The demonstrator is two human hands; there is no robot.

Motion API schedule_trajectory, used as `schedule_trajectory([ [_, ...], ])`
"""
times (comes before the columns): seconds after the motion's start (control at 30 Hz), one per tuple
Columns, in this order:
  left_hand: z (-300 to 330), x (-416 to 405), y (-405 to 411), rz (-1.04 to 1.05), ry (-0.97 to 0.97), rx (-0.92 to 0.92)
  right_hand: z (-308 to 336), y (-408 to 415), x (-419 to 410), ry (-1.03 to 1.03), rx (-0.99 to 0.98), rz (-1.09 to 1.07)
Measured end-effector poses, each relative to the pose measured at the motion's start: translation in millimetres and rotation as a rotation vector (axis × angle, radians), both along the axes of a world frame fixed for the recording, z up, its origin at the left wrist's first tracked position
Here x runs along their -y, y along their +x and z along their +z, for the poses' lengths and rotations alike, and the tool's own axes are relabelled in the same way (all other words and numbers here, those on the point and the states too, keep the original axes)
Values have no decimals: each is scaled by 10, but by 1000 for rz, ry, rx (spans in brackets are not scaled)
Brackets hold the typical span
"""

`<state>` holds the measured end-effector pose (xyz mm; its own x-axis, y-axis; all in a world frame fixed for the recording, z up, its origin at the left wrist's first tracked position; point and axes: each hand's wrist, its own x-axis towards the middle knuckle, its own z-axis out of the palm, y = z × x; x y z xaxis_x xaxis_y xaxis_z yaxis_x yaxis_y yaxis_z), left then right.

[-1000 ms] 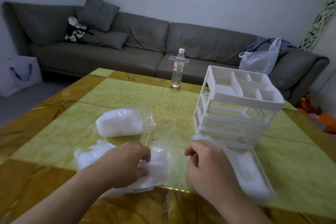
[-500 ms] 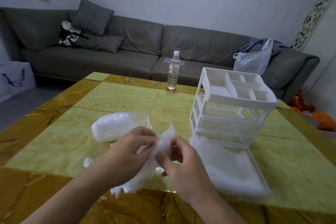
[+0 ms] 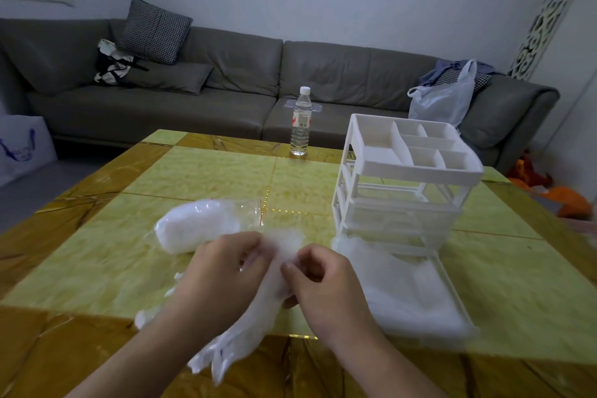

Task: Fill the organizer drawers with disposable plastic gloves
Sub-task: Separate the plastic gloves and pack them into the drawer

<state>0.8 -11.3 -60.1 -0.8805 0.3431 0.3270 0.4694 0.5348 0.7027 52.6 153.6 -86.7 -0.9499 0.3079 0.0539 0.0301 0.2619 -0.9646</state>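
With my left hand (image 3: 223,271) and right hand (image 3: 323,281) both pinching the limp bundle of gloves (image 3: 258,310) above the table (image 3: 97,262), I judge it best to bunch it compactly, then lower it flat into the pulled-out drawer (image 3: 452,300) just right.

Both hands, left (image 3: 223,271) and right (image 3: 323,281), have lifted the glove (image 3: 258,310) off the table, now pinching it together.

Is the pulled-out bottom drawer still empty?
No: the drawer pulled out in front of the organizer already holds a layer of white plastic gloves.
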Motion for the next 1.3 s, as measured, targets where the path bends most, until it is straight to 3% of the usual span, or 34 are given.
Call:
schedule_trajectory([
  [0.2,89,119,-110,199,214,85,-36,3,-3,-28,59,-35],
  [0.4,319,273,-75,246,491,0,-49,13,131,70,172,-15],
  [0.53,501,292,0,207,655,-44,-24,32,184,369,242,65],
  [0.6,553,294,-5,143,800,56,109,71,99,492,123,-1],
  [0.67,582,264,-3,9,1016,272,288,109,-56,388,-68,-6],
  [0.73,582,204,30,-108,1112,443,489,131,-206,218,-173,95],
  [0.93,532,18,125,-337,988,605,782,223,-418,-101,-218,392],
  [1.03,524,-45,133,-218,798,510,726,231,-481,-217,-134,297],
  [1.17,438,-37,71,56,552,244,628,189,-642,-88,-75,140],
  [1.23,402,-40,68,97,543,250,600,190,-687,-103,-56,116],
  [1.3,401,-65,89,39,557,388,585,197,-702,-100,-63,81],
])
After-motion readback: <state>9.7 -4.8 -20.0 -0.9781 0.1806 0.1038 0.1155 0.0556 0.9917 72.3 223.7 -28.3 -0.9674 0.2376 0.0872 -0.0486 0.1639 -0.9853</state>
